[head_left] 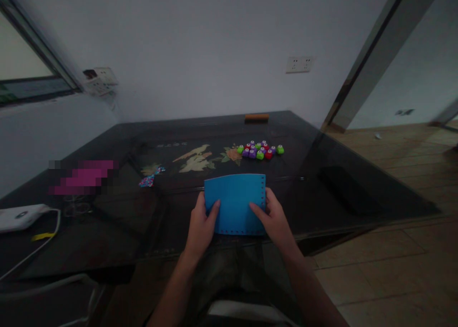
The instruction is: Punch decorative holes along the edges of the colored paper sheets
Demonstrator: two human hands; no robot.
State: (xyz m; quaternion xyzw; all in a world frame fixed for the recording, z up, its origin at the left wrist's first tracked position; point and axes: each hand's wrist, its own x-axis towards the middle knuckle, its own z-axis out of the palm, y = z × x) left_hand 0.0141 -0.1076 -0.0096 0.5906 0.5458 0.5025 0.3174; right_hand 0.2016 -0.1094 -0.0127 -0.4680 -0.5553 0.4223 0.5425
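Gripping blue sheet from both sides: left hand clamped on left edge, right hand on right edge, thumbs on face toward wearer. Sheet directly between hands, neither clearly nearer, at near edge of dark table; contact with tabletop cannot be told. Face turned toward wearer; hole rows along right and near edges, far edge slightly bowed. Long axis unclear, sides look nearly equal. Small colourful toys beyond, far and slightly right.
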